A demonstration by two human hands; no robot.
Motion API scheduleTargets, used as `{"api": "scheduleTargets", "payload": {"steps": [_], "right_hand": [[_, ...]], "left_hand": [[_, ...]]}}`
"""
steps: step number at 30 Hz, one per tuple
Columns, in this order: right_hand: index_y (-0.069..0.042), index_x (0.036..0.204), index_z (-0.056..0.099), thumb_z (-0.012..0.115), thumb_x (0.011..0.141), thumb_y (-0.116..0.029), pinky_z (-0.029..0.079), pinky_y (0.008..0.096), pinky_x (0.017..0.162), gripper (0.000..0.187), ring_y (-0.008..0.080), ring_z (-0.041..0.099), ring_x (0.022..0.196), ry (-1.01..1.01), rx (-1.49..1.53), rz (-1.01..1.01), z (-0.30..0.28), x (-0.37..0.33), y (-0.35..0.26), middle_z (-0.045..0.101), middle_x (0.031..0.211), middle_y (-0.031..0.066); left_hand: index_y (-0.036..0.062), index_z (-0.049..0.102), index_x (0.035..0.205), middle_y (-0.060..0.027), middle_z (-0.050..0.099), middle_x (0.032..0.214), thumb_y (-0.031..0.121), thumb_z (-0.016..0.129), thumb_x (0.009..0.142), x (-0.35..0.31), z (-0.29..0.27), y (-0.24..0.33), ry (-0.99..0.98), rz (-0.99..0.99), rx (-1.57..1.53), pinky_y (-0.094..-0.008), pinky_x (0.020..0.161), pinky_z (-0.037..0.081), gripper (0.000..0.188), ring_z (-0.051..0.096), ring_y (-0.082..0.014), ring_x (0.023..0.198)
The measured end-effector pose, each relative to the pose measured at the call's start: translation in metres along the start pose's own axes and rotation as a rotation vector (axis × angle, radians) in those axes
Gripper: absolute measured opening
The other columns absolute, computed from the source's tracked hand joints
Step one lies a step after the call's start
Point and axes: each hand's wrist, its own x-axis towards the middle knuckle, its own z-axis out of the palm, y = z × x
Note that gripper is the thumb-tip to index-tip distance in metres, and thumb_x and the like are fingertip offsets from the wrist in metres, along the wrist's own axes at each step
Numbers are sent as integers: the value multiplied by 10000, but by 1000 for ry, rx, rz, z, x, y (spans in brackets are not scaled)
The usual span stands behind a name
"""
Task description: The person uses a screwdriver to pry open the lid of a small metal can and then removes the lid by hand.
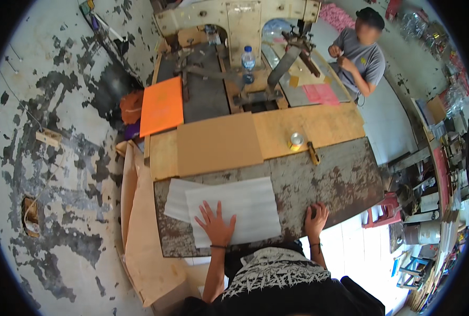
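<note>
Sheets (255,210), white and thin, overlap on the worn table (340,174). Your left hand (216,227) lies flat on them, fingers spread wide, gripping nothing. Your right hand (315,220) is right of them, fingers half bent; I can't tell if it holds anything.

The pale wall (76,221) on the left is peeling, with dark patches throughout. A worn, scuffed desk (345,171) stands over a light tiled floor (345,239), brightly lit at lower right, near a red stool (391,203).
</note>
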Motion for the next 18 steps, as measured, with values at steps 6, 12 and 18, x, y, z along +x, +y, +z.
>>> {"api": "scheduleTargets", "payload": {"steps": [6,12,18], "right_hand": [[-60,1015,642,717,871,-130,427,501,988,177,374,556,1137,0,4,46,0,-2,-5,601,1221,149],[-41,997,635,730,861,-127,417,504,1002,187,381,555,1098,-33,38,90,-1,-3,-14,596,1201,154],[-44,958,623,724,876,-120,428,504,974,150,376,558,1097,-12,82,73,-4,-2,-1,590,1207,155]], "left_hand": [[203,474,1506,-243,211,1642,588,635,846,4,14,-3,6,29,-13,-686,1172,60,782,186,-447,1511],[199,497,1490,-240,219,1641,555,643,844,5,12,1,-17,1,-3,-671,1182,78,751,193,-443,1511],[199,478,1502,-231,216,1645,539,654,843,0,19,1,-1,26,37,-669,1185,81,762,188,-434,1515]]}}
